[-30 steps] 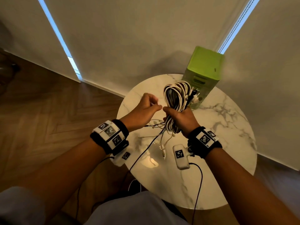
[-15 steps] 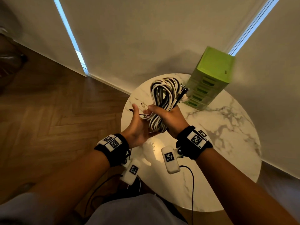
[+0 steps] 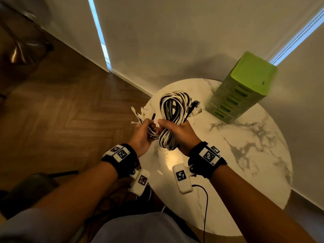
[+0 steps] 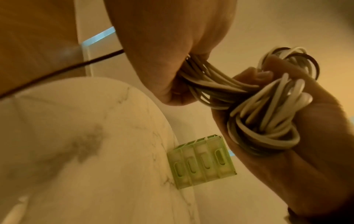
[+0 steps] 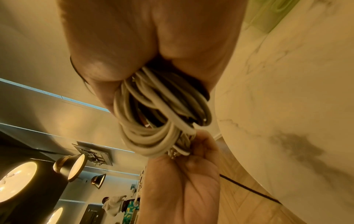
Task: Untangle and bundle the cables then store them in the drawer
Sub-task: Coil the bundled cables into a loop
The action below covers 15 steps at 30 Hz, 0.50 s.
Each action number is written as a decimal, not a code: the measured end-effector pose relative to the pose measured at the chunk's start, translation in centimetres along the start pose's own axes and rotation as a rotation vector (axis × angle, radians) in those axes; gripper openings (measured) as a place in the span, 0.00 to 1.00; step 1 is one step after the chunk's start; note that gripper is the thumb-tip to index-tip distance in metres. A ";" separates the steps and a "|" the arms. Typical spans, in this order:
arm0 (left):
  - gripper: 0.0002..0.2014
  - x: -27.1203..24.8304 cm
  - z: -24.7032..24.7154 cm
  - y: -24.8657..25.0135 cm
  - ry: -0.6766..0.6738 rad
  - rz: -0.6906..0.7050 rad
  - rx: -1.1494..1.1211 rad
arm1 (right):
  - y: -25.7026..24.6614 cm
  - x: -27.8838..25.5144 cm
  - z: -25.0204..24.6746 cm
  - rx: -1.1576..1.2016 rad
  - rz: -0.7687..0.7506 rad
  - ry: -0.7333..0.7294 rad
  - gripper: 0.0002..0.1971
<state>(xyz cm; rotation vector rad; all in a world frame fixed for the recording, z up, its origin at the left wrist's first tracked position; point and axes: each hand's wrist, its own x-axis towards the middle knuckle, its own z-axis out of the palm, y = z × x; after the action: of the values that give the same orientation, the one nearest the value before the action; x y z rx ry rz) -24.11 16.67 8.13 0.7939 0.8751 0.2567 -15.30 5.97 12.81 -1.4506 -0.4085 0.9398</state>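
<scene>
A coiled bundle of white, grey and black cables is held upright above the near left of the round marble table. My right hand grips the bundle's middle. My left hand holds the loose cable ends, whose plugs stick up past its fingers; these strands run across to the bundle. More plugs poke out at the bundle's right. The green drawer unit stands at the table's far right, its drawers pushed in.
A wall runs close behind the table and the drawer unit. Wooden herringbone floor lies to the left. A thin black wire hangs from my right wrist camera over the table's near edge. My lap fills the bottom of the head view.
My left hand has taken the loose cable ends and drawn them to the left of the bundle. Both hands with the bundle have shifted left, away from the drawer unit.
</scene>
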 end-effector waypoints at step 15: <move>0.17 -2.7 -1.8 -1.9 0.213 0.229 0.212 | -0.2 -1.1 0.2 -0.095 -0.003 -0.219 0.10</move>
<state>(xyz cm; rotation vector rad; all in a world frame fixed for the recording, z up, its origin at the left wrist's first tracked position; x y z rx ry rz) -27.40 14.86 7.69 1.0803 1.0234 0.4623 -16.00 5.34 13.37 -1.4365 -0.6234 1.0937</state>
